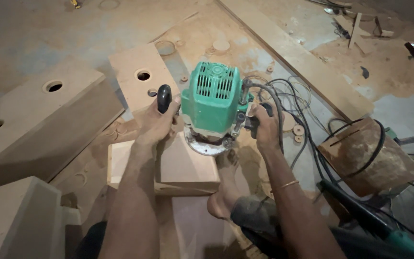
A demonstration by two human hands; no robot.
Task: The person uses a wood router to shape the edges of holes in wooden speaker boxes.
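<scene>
While both fists stay out of each other's way, the left hand clenches a glossy black knob and the right hand grips the opposite handle of a green ribbed-plastic router. Its round metal base sits on a small pale board block — smooth, square-edged — lying on the dusty floor, a bare foot touching the block's near edge.

Dim, warm, dusty light fills the frame, strongest across the upper middle, where the floor shows pale patches. The green router at centre is evenly lit, without glare. Soft shadows pool at the lower edge and lower left. The corners darken, edges bend slightly, and fine detail is soft and grainy.
</scene>
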